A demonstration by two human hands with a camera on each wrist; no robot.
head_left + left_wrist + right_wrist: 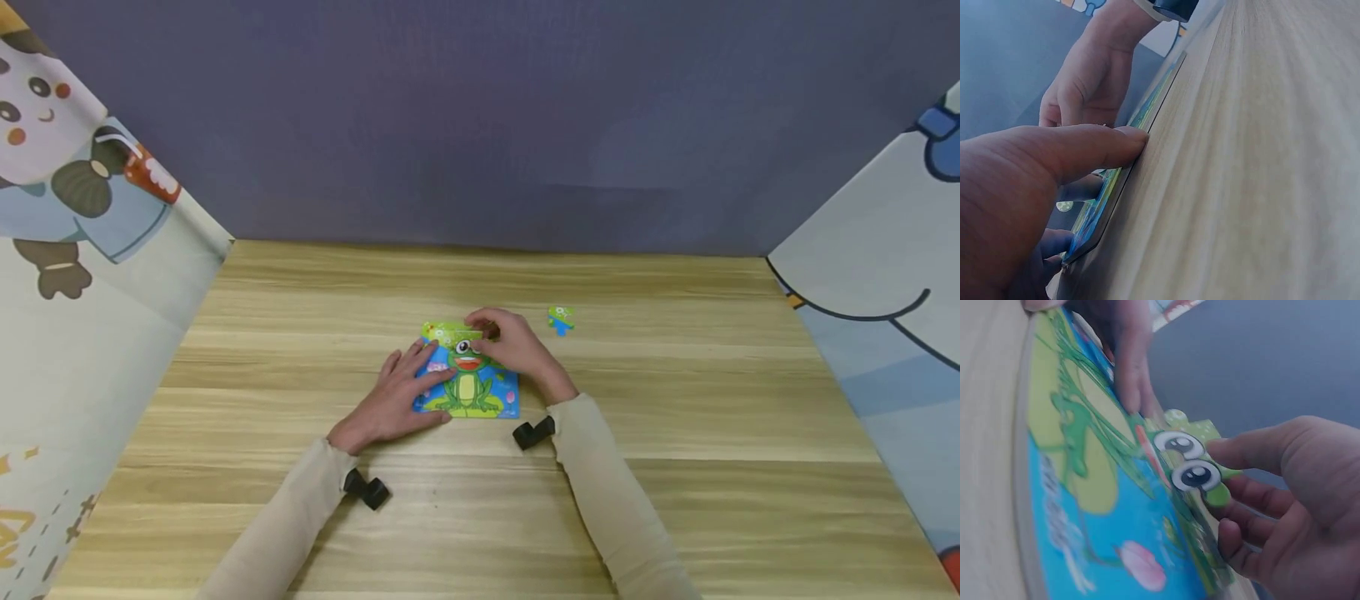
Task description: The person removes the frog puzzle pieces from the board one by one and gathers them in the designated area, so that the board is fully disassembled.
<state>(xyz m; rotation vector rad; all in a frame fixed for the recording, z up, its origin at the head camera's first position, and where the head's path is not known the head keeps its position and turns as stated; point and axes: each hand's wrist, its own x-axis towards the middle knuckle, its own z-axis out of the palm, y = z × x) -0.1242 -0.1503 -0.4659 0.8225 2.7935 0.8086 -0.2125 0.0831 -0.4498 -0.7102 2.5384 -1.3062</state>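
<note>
A frog jigsaw puzzle [467, 390] lies flat on the wooden table, with a green frog on a blue ground. My left hand [393, 402] rests over its left side, fingers spread. In the left wrist view the left thumb [1125, 142] presses at the puzzle's near edge. My right hand [516, 343] is over the upper right part. Its thumb and fingers pinch a puzzle piece [1195, 477] bearing the frog's big eyes, as the right wrist view shows. That piece stands out at the frog's head, right above the red mouth.
One loose puzzle piece [560, 320], green and blue, lies to the right of and beyond the right hand. The wooden table [675, 375] runs back to a dark blue-grey wall [480, 125]. Cartoon-printed panels flank both sides. A small black camera sits on each wrist.
</note>
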